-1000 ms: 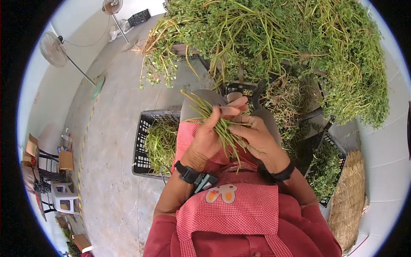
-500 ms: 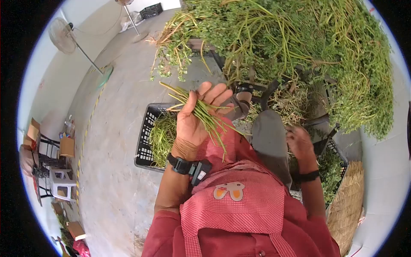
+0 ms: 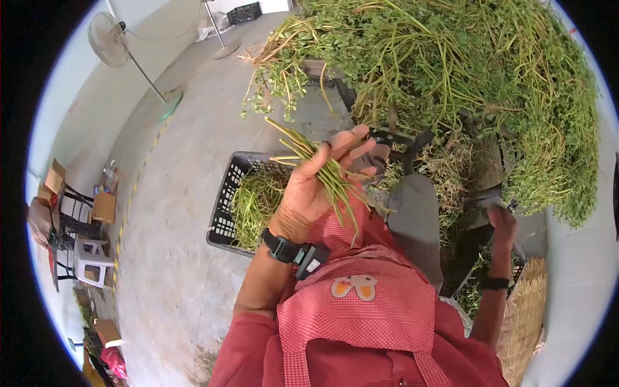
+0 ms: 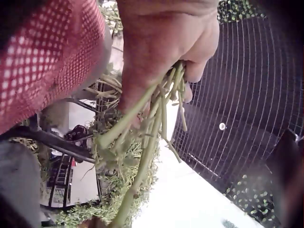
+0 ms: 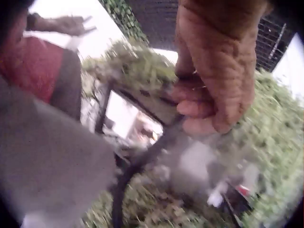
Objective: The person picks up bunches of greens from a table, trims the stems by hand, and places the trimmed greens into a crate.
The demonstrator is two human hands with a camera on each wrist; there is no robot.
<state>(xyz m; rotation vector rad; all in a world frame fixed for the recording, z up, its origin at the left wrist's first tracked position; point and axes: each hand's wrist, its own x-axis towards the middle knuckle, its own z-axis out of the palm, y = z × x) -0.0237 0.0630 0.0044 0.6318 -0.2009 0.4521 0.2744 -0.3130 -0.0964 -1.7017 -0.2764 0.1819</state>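
My left hand is raised over my lap with a bundle of long green stems lying across its palm. In the left wrist view the thumb and fingers pinch the stems, whose ends hang down. My right hand is stretched out to the right, over the rim of a black crate with leafy greens in it. Its fingers are curled and blurred in the right wrist view, beside a dark bar. Whether they hold anything is unclear.
A big heap of leafy green plants fills the space ahead. A black plastic crate with trimmed stems stands on the concrete floor at my left. A straw mat lies at the right; fans and stools stand far left.
My right hand let go of the bundle and swung out to the right crate. The left hand lifted the stems slightly and kept hold of them.
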